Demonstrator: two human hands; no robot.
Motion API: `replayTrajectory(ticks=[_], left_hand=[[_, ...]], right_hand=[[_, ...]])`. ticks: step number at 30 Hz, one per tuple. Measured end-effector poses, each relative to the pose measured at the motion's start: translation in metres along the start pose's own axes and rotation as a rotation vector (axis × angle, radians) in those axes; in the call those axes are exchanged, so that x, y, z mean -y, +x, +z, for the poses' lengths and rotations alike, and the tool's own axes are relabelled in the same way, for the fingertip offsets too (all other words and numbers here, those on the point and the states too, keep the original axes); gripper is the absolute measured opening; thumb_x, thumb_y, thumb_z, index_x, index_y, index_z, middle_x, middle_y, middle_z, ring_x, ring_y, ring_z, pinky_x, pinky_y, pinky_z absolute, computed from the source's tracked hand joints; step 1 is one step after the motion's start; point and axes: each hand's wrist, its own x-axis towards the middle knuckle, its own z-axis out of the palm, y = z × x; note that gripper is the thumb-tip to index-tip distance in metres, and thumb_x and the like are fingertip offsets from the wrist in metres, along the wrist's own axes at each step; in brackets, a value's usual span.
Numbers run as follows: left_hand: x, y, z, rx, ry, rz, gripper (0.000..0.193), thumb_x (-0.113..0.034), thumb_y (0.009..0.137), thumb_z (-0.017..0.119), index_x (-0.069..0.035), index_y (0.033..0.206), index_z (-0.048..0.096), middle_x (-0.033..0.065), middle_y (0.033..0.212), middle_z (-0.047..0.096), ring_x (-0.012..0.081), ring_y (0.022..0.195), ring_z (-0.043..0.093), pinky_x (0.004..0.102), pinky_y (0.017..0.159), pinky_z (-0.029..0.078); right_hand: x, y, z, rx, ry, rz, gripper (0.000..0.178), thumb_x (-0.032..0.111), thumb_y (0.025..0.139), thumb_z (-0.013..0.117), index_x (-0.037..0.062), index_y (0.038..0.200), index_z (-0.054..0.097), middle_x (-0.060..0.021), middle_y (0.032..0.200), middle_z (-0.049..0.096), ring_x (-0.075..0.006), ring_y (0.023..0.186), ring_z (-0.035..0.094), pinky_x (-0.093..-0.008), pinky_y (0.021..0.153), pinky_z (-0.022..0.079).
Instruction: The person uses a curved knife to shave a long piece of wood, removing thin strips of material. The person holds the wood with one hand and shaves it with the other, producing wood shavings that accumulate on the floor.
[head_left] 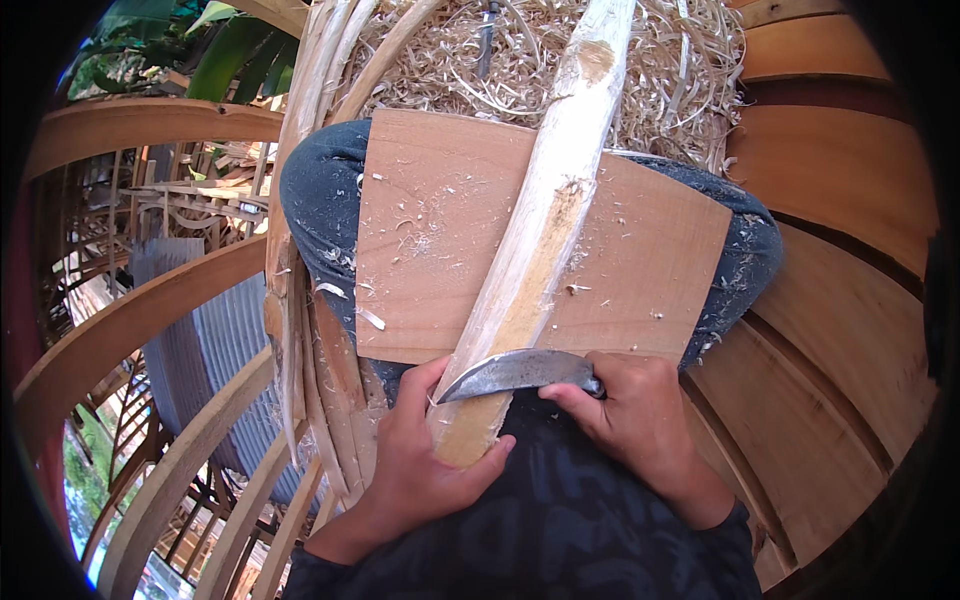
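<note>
Wooden pole (553, 210) points toward one o'clock, left hand (412, 472) gripping its near end, right hand (640, 408) clasping a curved knife (515, 372).

Long white-and-tan wooden pole (545, 230), slanting rightward, curved grey knife (515, 372) across its near end

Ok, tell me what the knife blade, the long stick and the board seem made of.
Knife blade: metal, probably steel; grey, dull sheen, darker blotches.
Stick: wood, unfinished; pale, streaky, with rough cut patches.
Board: apparently bare wood, perhaps plywood; flat, reddish-tan, faint grain.
</note>
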Motion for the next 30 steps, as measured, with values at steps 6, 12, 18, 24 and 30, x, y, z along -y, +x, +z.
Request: replayTrajectory(ticks=[6, 12, 18, 24, 30], left_hand=[[-0.002, 0.003, -0.002, 0.014, 0.061, 0.019, 0.072, -0.011, 0.066, 0.077, 0.004, 0.124, 0.038, 0.0158, 0.111, 0.053, 0.024, 0.103, 0.056, 0.0331, 0.089, 0.044], [0.005, -0.003, -0.006, 0.056, -0.161, -0.067, 0.07, -0.009, 0.066, 0.076, 0.003, 0.124, 0.038, 0.0124, 0.112, 0.051, 0.0185, 0.105, 0.052, 0.0313, 0.093, 0.04], [0.005, 0.004, -0.004, 0.156, -0.196, -0.053, 0.073, -0.012, 0.067, 0.075, 0.002, 0.127, 0.036, 0.0105, 0.114, 0.05, 0.0168, 0.108, 0.049, 0.0308, 0.094, 0.038], [0.008, 0.003, -0.002, 0.162, -0.322, -0.106, 0.073, -0.017, 0.069, 0.076, 0.001, 0.127, 0.036, 0.0082, 0.113, 0.049, 0.0147, 0.108, 0.047, 0.0304, 0.094, 0.037], [0.013, -0.003, -0.008, 0.23, -0.436, -0.087, 0.068, -0.013, 0.073, 0.073, 0.001, 0.126, 0.033, 0.0114, 0.112, 0.051, 0.0154, 0.104, 0.05, 0.0301, 0.091, 0.04]], right_hand=[[-0.011, 0.012, -0.001, -0.037, -0.111, 0.005, 0.058, 0.056, 0.073, 0.068, 0.0018, 0.055, 0.054, -0.0159, 0.051, 0.054, -0.0333, 0.05, 0.059, -0.0393, 0.047, 0.045], [-0.075, 0.027, -0.046, -0.301, -0.07, 0.512, 0.059, 0.05, 0.085, 0.059, -0.0051, 0.065, 0.061, -0.0225, 0.053, 0.053, -0.0361, 0.051, 0.058, -0.0394, 0.049, 0.043], [0.0, -0.003, -0.006, 0.0, 0.031, 0.06, 0.054, 0.049, 0.078, 0.068, 0.0001, 0.058, 0.056, -0.0162, 0.05, 0.053, -0.0328, 0.049, 0.059, -0.0381, 0.046, 0.044], [-0.009, 0.013, -0.006, -0.044, -0.133, -0.03, 0.057, 0.055, 0.071, 0.07, 0.0031, 0.054, 0.051, -0.0145, 0.054, 0.055, -0.0319, 0.05, 0.058, -0.0374, 0.046, 0.044], [-0.066, 0.026, -0.038, -0.327, -0.044, 0.486, 0.056, 0.047, 0.083, 0.064, -0.0051, 0.064, 0.059, -0.0222, 0.052, 0.051, -0.0364, 0.053, 0.058, -0.0404, 0.048, 0.043]])
